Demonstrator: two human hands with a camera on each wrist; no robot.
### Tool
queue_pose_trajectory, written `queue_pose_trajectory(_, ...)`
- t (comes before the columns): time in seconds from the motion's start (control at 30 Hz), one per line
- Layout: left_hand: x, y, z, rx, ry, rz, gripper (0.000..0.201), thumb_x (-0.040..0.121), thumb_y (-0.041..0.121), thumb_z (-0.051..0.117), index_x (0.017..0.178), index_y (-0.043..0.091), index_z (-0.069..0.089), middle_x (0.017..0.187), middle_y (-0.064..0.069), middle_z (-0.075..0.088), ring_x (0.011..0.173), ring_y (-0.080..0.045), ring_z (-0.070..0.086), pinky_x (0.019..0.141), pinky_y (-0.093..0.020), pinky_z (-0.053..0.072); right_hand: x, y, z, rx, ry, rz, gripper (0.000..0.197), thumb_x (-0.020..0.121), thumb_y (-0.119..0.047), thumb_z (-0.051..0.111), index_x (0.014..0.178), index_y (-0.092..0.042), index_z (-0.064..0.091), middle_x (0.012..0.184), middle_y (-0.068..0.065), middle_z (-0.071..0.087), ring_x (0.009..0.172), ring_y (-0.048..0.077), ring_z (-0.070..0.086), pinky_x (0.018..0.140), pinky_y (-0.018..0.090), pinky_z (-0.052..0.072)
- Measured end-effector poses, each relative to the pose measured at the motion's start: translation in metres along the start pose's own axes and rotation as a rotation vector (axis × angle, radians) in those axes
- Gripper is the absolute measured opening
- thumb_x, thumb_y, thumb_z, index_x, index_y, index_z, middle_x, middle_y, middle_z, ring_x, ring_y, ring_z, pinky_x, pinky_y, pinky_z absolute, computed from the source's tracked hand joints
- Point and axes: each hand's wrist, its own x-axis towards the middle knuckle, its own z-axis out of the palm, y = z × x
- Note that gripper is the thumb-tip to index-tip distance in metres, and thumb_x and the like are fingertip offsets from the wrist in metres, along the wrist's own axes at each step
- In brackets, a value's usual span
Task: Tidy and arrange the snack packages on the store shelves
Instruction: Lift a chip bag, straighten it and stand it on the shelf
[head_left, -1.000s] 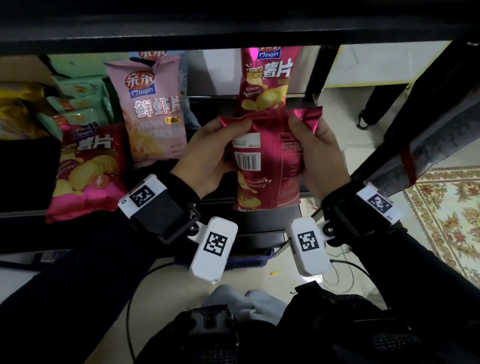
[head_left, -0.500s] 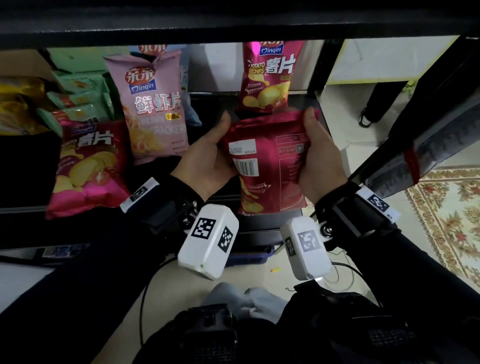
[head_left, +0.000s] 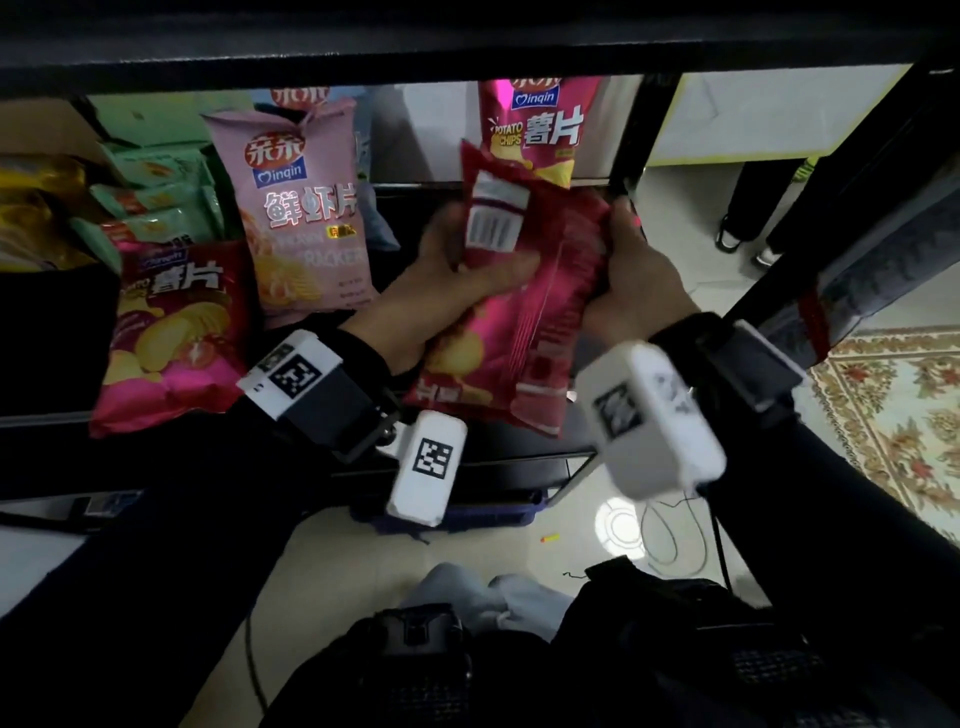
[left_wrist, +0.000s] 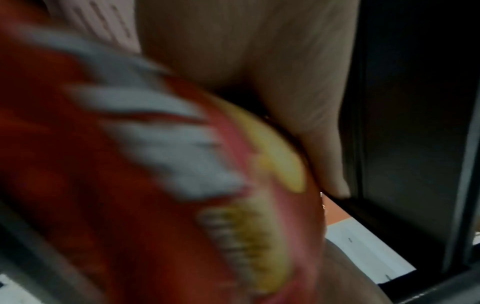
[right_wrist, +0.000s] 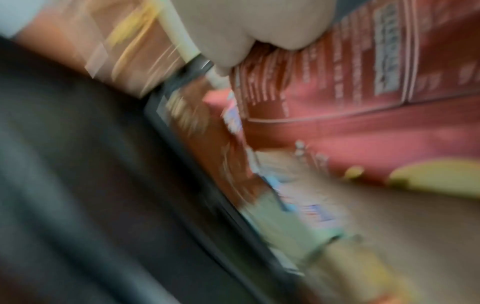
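Gripping one red potato chip bag (head_left: 524, 291) at frame centre: left hand (head_left: 447, 291) curled round its left edge, thumb across the back panel below the white barcode label; right hand (head_left: 631, 280) clasping the right edge. Bag tilted, back side up, in front of the dark shelf (head_left: 493, 462). Behind it, upper centre: matching chip bag (head_left: 540, 124), upright. Left of centre: pale pink prawn cracker bag (head_left: 306, 208), upright. Lower left: second red chip bag (head_left: 171, 332), leaning. Far left: green packets (head_left: 156, 202), possibly stacked; the view is dim. Both wrist views are blurred, showing red packaging against fingers.
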Motion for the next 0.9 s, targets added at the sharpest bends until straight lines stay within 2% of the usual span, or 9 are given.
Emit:
queue_pose_trajectory(0.07, -0.006, -0.003, -0.007, 0.050, -0.216, -0.151, 0.054, 0.073, 0.028, 0.078, 0.120, 0.027, 0.053, 0.108, 0.000, 0.073, 0.093, -0.017, 0.071, 0.072, -0.030, 0.057, 0.017, -0.007, -0.005, -0.046, 0.062, 0.058, 0.051, 0.103, -0.035, 0.028, 0.142, -0.002, 0.037, 0.143, 0.015, 0.046, 0.129, 0.031, 0.047, 0.081, 0.035, 0.052)
queue_pose_trajectory(0.13, -0.010, -0.008, -0.015, -0.079, -0.307, -0.323, 0.034, 0.080, 0.031, 0.072, 0.112, 0.021, 0.064, 0.108, -0.007, 0.073, 0.093, -0.022, 0.072, 0.074, -0.034, 0.058, 0.024, -0.013, -0.012, -0.077, 0.050, 0.184, 0.051, 0.103, -0.039, 0.025, 0.136, -0.006, 0.045, 0.133, 0.012, 0.056, 0.124, 0.029, 0.051, 0.093, 0.035, 0.044)
queue_pose_trajectory(0.23, -0.012, -0.009, -0.020, -0.241, -0.241, -0.473, 0.029, 0.085, 0.035, 0.063, 0.105, 0.015, 0.070, 0.103, -0.011, 0.074, 0.083, -0.021, 0.073, 0.071, -0.035, 0.060, 0.018, -0.013, -0.023, -0.151, -0.108, 0.402, 0.037, 0.090, -0.046, 0.056, 0.101, -0.012, 0.067, 0.089, 0.012, 0.067, 0.092, 0.023, 0.060, 0.086, 0.035, 0.047)
queue_pose_trajectory(0.33, -0.010, -0.009, -0.017, -0.330, -0.160, -0.474, 0.038, 0.092, 0.041, 0.057, 0.117, 0.014, 0.066, 0.105, -0.013, 0.073, 0.086, -0.024, 0.073, 0.073, -0.038, 0.060, -0.004, 0.000, -0.023, -0.397, -0.363, 0.499, 0.053, 0.071, -0.044, 0.073, 0.115, -0.016, 0.065, 0.112, 0.016, 0.068, 0.097, 0.031, 0.068, 0.074, 0.044, 0.057)
queue_pose_trajectory(0.43, -0.011, -0.010, -0.010, -0.375, -0.135, -0.449, 0.050, 0.090, 0.046, 0.056, 0.128, 0.013, 0.058, 0.116, -0.015, 0.069, 0.100, -0.028, 0.069, 0.084, -0.041, 0.057, -0.008, 0.009, -0.018, -0.492, -0.322, 0.434, 0.047, 0.074, -0.035, 0.070, 0.115, -0.012, 0.063, 0.118, 0.017, 0.066, 0.089, 0.027, 0.068, 0.078, 0.042, 0.058)
queue_pose_trajectory(0.5, -0.011, -0.012, -0.008, -0.354, -0.152, -0.415, 0.048, 0.085, 0.042, 0.060, 0.122, 0.012, 0.060, 0.110, -0.013, 0.071, 0.093, -0.024, 0.071, 0.076, -0.037, 0.059, -0.007, 0.010, -0.017, -0.401, -0.275, 0.413, 0.043, 0.086, -0.024, 0.063, 0.123, -0.003, 0.057, 0.119, 0.022, 0.063, 0.083, 0.028, 0.067, 0.078, 0.041, 0.057)
queue_pose_trajectory(0.63, -0.013, -0.010, -0.017, -0.278, -0.235, -0.426, 0.044, 0.077, 0.024, 0.065, 0.116, 0.005, 0.060, 0.105, -0.014, 0.072, 0.089, -0.023, 0.072, 0.072, -0.033, 0.059, -0.010, 0.010, -0.018, -0.362, -0.296, 0.456, 0.030, 0.091, -0.021, 0.056, 0.114, -0.002, 0.057, 0.089, 0.017, 0.070, 0.064, 0.022, 0.071, 0.054, 0.033, 0.059)
queue_pose_trajectory(0.77, -0.014, -0.010, -0.026, -0.143, -0.252, -0.269, 0.071, 0.069, 0.004, 0.070, 0.135, 0.005, 0.046, 0.119, -0.014, 0.066, 0.103, -0.022, 0.067, 0.093, -0.038, 0.054, -0.010, 0.007, -0.023, -0.415, -0.518, 0.279, 0.051, 0.078, 0.000, 0.055, 0.129, -0.002, 0.047, 0.110, 0.015, 0.064, 0.089, 0.025, 0.067, 0.081, 0.039, 0.057)
queue_pose_trajectory(0.9, -0.021, -0.013, -0.029, 0.140, -0.136, -0.137, 0.053, 0.073, -0.023, 0.063, 0.119, 0.002, 0.056, 0.082, 0.005, 0.070, 0.077, -0.006, 0.066, 0.066, -0.010, 0.051, -0.009, 0.003, -0.031, -0.602, -0.481, -0.063, 0.062, 0.066, 0.031, 0.050, 0.122, 0.005, 0.047, 0.098, 0.010, 0.064, 0.087, 0.022, 0.061, 0.080, 0.039, 0.049)
